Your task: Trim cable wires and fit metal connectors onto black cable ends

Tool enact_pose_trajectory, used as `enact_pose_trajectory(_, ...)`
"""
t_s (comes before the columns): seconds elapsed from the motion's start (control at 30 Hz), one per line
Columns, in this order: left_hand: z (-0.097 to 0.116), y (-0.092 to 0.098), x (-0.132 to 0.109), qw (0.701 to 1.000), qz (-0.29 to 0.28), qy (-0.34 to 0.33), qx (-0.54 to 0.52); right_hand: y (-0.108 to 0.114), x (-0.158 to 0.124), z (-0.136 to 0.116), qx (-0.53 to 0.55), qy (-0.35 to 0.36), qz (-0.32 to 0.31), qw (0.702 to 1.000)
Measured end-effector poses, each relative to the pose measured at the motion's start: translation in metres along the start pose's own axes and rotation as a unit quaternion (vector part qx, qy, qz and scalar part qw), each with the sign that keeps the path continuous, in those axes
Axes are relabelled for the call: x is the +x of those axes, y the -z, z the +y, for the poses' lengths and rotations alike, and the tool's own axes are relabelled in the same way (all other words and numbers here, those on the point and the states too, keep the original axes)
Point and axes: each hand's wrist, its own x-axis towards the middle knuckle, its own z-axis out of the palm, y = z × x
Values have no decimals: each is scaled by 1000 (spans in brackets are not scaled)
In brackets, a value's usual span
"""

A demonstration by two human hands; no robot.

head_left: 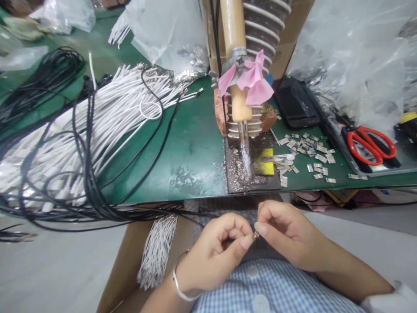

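Note:
My left hand [224, 248] is closed in a pinch on a black cable, whose bared colored wire ends [255, 237] show at the fingertips. Opposite it, my right hand [286, 234] pinches at the same wire ends; whatever small part lies between its thumb and finger is mostly hidden. Both hands are close together over the lap, just in front of the table edge. Above them a soldering iron [243, 126] with a wooden handle and pink cloth points down at a dark plate. Beside its tip sits a yellow sponge [267, 161].
White cables [107, 117] and black cables [87, 169] cover the left of the green table [192, 143]. Small metal connectors [321, 158], a black phone [296, 104] and red-handled scissors [371, 145] lie right. A cardboard box [122, 265] with white cables stands below.

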Motion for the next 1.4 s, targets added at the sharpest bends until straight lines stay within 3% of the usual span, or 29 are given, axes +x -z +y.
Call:
enact_pose_trajectory(0.13, -4, 1, 0, 1000, -11, 3, -12, 0, 0, 3, 68, -48, -37, 996)
enact_pose_trajectory(0.3, -4, 0, -1, 999, 31, -6, -10, -1, 1, 3, 68, -30, -8, 997)
enact_pose_trajectory(0.5, -4, 1, 1, 989, 63, -93, 98, -2, 0, 0, 40, -34, -9, 999)
enact_pose_trajectory(0.67, -8, 2, 2, 988, 22, -129, 88, -4, 2, 8, 145, -83, -75, 983)
enact_pose_trajectory(0.87, -11, 1, 2, 984, 39, -151, 90, -7, 5, 13, 265, -83, -108, 955)
enact_pose_trajectory(1.0, -9, 3, 3, 963, 41, -207, 168, -5, 3, 13, 235, -92, -88, 964)
enact_pose_trajectory(1.17, -14, 2, 2, 961, 42, -222, 160, -5, 2, 11, 206, -111, -93, 968)
enact_pose_trajectory(1.4, -27, 0, 7, 949, 53, -284, 126, -17, 3, 21, 359, -88, -126, 920)
